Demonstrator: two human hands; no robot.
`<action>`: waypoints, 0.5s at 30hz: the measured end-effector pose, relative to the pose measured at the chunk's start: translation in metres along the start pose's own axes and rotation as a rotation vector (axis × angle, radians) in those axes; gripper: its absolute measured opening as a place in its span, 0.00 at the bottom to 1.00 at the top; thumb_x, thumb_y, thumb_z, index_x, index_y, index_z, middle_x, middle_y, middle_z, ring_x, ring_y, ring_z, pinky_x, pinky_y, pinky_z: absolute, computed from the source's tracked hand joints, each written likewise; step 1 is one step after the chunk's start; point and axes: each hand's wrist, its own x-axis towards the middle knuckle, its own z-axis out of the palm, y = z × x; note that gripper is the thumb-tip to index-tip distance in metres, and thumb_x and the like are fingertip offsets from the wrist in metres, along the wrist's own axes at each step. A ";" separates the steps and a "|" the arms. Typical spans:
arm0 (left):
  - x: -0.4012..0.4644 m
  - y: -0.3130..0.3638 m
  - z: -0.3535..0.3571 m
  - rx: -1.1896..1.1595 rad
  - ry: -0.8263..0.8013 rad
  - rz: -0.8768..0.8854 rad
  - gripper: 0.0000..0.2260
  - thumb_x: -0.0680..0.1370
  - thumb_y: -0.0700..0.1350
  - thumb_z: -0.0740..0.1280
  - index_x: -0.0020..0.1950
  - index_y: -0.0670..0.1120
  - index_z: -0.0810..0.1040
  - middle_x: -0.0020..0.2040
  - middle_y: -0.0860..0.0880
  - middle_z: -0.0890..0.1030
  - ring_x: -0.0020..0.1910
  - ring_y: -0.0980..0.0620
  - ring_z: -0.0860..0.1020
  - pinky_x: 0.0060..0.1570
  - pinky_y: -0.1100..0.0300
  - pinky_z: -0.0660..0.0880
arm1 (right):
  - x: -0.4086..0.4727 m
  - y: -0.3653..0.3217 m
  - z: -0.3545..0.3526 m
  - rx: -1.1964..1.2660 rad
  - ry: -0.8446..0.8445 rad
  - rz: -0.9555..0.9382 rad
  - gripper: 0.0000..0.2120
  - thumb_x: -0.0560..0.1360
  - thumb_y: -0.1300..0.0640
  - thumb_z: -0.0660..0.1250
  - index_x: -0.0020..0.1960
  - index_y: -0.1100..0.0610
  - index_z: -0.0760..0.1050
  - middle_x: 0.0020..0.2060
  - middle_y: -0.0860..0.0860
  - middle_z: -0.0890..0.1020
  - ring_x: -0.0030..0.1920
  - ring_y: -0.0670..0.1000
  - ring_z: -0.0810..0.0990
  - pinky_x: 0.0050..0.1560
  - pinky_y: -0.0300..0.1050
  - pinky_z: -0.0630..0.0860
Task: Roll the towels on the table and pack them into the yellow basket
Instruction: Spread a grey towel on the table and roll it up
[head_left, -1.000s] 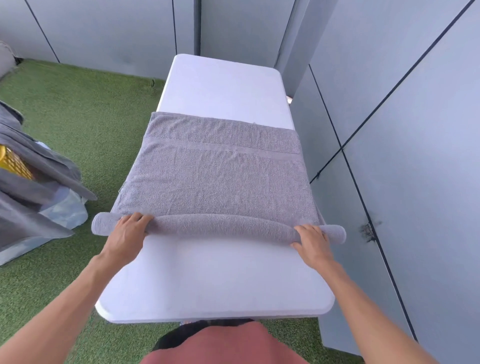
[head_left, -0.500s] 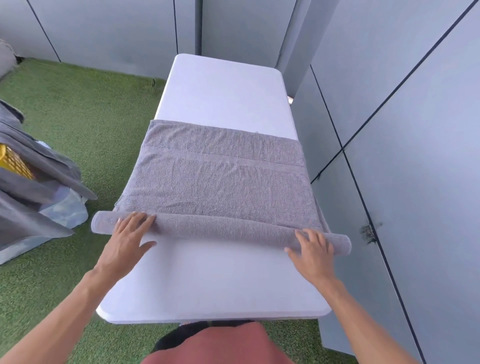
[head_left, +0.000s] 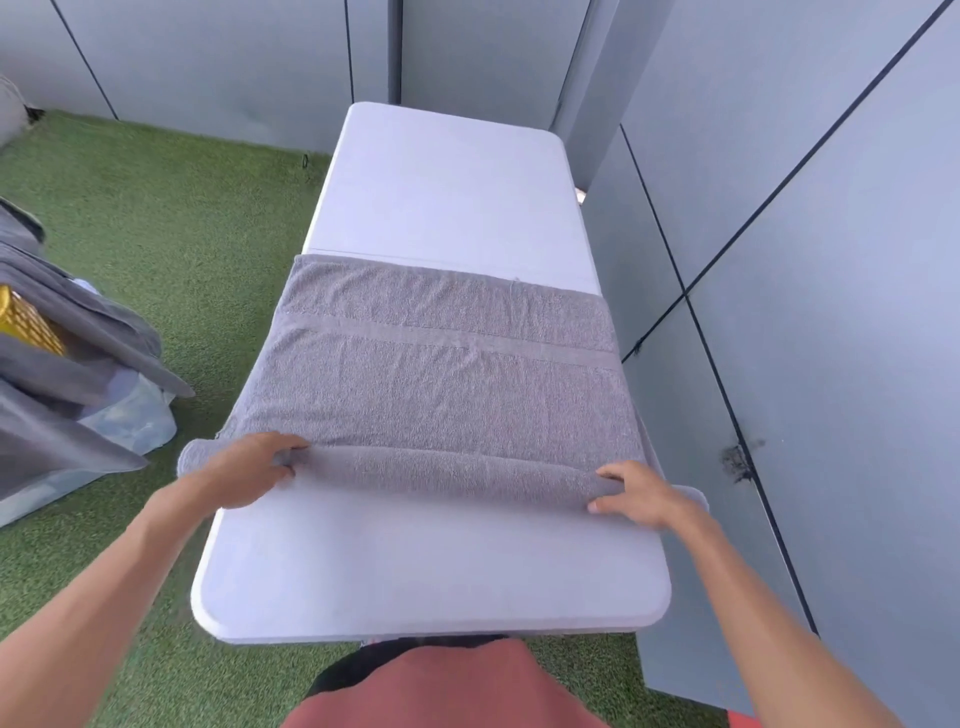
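A grey towel lies across the white table, its near edge wound into a roll that overhangs both long sides. My left hand grips the roll near its left end, fingers curled over the top and thumb under. My right hand grips it near the right end the same way. The flat part stretches away from me to about mid-table. A corner of the yellow basket shows at the far left, mostly hidden under grey towels.
Grey towels are draped over the basket and a pale container on the green turf to the left. Grey wall panels stand close along the table's right side and behind it.
The towel's far edge has slid nearer to me and the roll has grown thicker. Both hands went from lying flat on the roll to curling around it.
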 end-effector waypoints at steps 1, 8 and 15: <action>0.000 0.001 -0.001 -0.045 0.077 0.019 0.19 0.76 0.37 0.68 0.66 0.47 0.75 0.60 0.43 0.77 0.57 0.42 0.75 0.54 0.55 0.69 | 0.002 0.000 -0.001 0.100 0.069 0.001 0.22 0.69 0.56 0.76 0.61 0.55 0.75 0.56 0.50 0.76 0.61 0.50 0.74 0.60 0.46 0.71; -0.016 -0.003 0.047 0.137 0.447 0.242 0.27 0.72 0.41 0.74 0.70 0.41 0.72 0.65 0.42 0.73 0.67 0.37 0.70 0.65 0.39 0.67 | -0.005 0.008 0.048 -0.287 0.671 -0.124 0.20 0.73 0.47 0.70 0.63 0.51 0.76 0.59 0.47 0.77 0.64 0.53 0.70 0.63 0.57 0.62; 0.010 0.005 0.023 0.218 0.354 0.183 0.25 0.67 0.37 0.77 0.63 0.40 0.77 0.53 0.42 0.79 0.55 0.36 0.76 0.59 0.43 0.72 | 0.014 -0.005 0.038 -0.343 0.473 -0.049 0.23 0.76 0.49 0.67 0.68 0.55 0.70 0.64 0.49 0.74 0.68 0.55 0.65 0.68 0.57 0.58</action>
